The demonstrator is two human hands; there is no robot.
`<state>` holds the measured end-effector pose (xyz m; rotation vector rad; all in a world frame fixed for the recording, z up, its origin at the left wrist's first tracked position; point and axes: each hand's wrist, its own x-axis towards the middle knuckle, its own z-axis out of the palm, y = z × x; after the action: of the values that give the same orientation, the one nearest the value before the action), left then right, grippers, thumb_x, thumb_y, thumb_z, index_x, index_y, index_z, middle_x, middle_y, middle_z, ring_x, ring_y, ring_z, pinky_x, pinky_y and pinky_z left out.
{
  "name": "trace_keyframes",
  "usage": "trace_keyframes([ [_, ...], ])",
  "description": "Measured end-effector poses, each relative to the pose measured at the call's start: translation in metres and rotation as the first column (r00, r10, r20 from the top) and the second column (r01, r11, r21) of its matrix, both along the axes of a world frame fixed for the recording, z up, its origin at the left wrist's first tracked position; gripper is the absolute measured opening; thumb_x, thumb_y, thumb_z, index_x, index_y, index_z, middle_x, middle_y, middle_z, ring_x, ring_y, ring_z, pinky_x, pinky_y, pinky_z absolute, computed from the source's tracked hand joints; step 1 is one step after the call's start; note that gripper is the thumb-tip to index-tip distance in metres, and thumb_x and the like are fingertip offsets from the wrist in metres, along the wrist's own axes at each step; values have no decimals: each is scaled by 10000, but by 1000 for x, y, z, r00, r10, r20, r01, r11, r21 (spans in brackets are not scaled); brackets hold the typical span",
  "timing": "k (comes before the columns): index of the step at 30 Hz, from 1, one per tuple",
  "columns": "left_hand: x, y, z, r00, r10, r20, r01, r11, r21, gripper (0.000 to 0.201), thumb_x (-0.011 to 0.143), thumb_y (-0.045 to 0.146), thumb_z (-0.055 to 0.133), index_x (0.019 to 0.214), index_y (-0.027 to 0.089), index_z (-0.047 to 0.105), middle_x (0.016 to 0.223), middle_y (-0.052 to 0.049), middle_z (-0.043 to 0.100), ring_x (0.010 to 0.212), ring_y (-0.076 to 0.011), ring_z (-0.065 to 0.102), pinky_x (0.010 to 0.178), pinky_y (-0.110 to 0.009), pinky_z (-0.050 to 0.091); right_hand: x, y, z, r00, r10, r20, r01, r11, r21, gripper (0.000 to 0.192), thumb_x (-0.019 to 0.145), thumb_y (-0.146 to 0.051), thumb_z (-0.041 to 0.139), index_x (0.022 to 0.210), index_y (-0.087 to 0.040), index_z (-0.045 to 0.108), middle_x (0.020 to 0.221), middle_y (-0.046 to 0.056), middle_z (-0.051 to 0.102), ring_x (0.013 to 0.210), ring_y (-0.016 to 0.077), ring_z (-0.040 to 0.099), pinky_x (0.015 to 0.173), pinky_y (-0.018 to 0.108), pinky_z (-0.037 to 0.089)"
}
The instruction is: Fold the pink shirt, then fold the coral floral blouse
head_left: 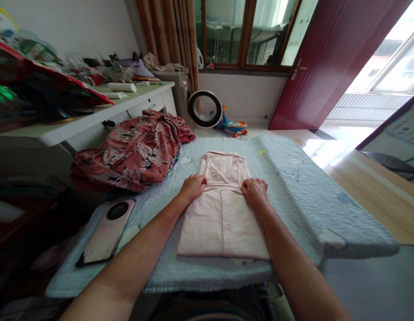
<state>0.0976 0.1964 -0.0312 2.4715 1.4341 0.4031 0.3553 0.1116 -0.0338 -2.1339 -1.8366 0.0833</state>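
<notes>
A pale pink button-up shirt (207,227) lies folded into a narrow rectangle, its button strip facing up in the lower half. Across its middle runs a folded edge. My left hand (193,187) pinches that edge at the left side, fingers closed on the cloth. At the right side, my right hand (255,191) grips the same edge with curled fingers. Underneath spreads a light blue quilted cloth (287,205) that covers the table.
A bunched red floral cloth (133,151) sits at the left. Nearer me lies a smartphone (106,232) with a round dark camera. A cluttered white desk (153,91) stands far left, a washing machine (182,89) behind it. A red door (304,58) stands at the back right.
</notes>
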Motion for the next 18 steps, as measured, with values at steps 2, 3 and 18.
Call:
trace_keyframes([
  [2,2,-3,3,997,61,-55,-59,998,25,149,829,164,560,898,202,686,999,-73,673,974,-233,591,853,-318,438,-1,0,3,999,-29,35,30,999,-28,193,880,-309,562,813,-186,694,932,83,679,947,231,511,946,414,248],
  [3,4,-4,6,993,84,-81,-81,996,31,142,834,182,566,902,203,689,1015,-83,668,992,-248,588,850,-332,439,-1,0,5,998,-41,50,43,998,-49,204,885,-318,559,813,-182,694,939,90,678,953,237,514,949,422,246],
  [18,27,-66,-4,942,-299,-153,324,929,179,449,994,368,419,1372,150,523,1431,-123,553,1332,-241,488,1133,-402,344,-37,-32,12,921,391,6,-390,920,-37,416,1013,-357,375,1340,-183,566,1425,100,551,1270,214,518,1075,348,340],
])
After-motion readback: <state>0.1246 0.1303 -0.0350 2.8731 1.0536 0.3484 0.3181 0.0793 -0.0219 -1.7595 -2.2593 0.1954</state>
